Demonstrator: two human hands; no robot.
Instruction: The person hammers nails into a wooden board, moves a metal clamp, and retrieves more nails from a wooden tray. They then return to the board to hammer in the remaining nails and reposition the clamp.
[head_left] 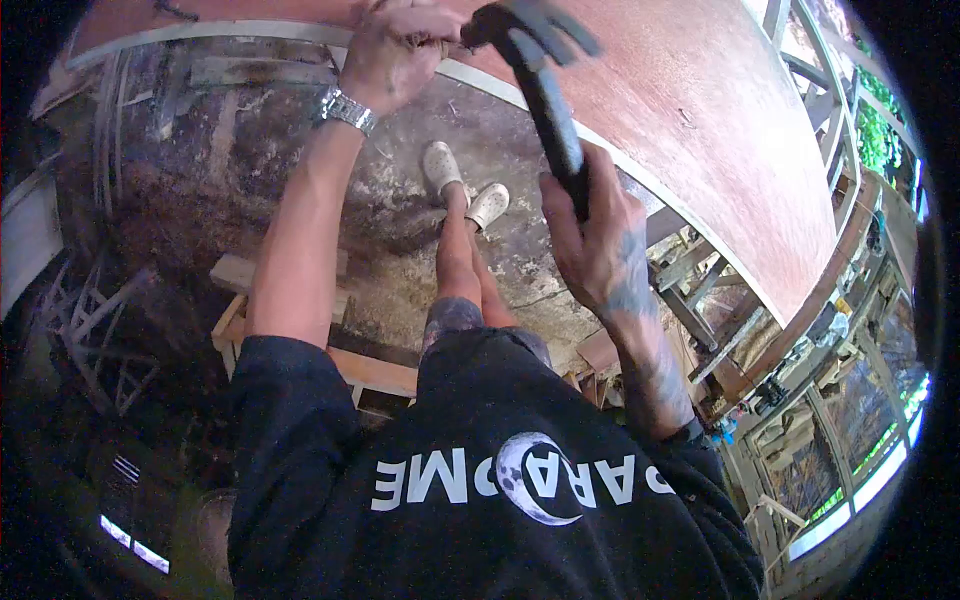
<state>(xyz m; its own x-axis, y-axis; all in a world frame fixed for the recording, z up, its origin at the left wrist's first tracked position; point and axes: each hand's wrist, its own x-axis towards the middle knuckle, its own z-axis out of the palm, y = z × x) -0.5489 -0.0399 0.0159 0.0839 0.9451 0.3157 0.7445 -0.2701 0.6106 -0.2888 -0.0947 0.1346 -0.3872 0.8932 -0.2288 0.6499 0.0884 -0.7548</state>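
Note:
My right hand [605, 235] is wrapped round the dark handle of a claw hammer [550, 115]. The hammer's head is up over the edge of a large reddish panel [690, 125], its claw pointing to the right. Close to the striking face, my left hand [395, 60] has its fingers pinched together at the panel's pale edge strip [490, 85]. Whatever sits between those fingertips is too small and blurred to make out. A metal-band watch [347, 110] is on my left wrist.
Below the panel, my feet in pale clogs [440, 168] stand on a stained floor [300, 190]. A wooden frame [375, 372] is near my legs. Lumber pieces [700, 290] lie under the panel at right, beside a cluttered ledge [800, 350]. Dark trestle-like bars [105, 330] stand at left.

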